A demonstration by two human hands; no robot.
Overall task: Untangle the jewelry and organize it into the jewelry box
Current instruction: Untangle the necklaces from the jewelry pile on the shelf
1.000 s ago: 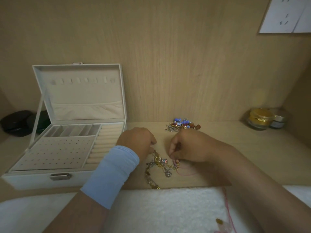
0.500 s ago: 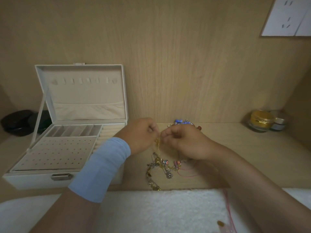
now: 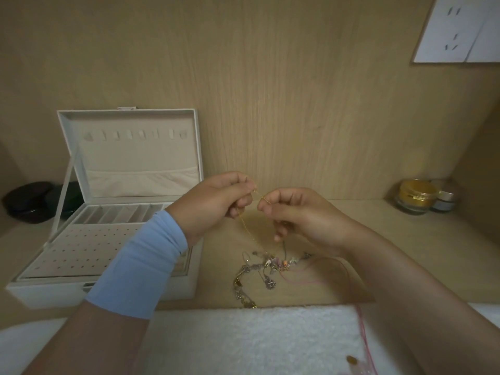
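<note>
Vs 1 s ago I see left hand (image 3: 216, 201) & right hand (image 3: 300, 215) raised to frame centre, both pinching the thin gold chain (image 3: 250, 235) (tail still in silvery charm tangle (image 3: 265, 269) below), so it's pulling free, open white jewelry box (image 3: 130, 117) at left untouched.

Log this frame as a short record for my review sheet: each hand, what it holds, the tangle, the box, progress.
left hand: raised above the desk, pinches a thin gold chain
right hand: raised close beside the left, pinches the same chain
gold chain: short span between the hands; the rest hangs down to the tangle
tangle: lies on the desk below the hands; a pink cord trails off to the right
jewelry box: left of the hands, lid open, no jewelry seen in its visible compartments
progress: nothing stored yet
</note>
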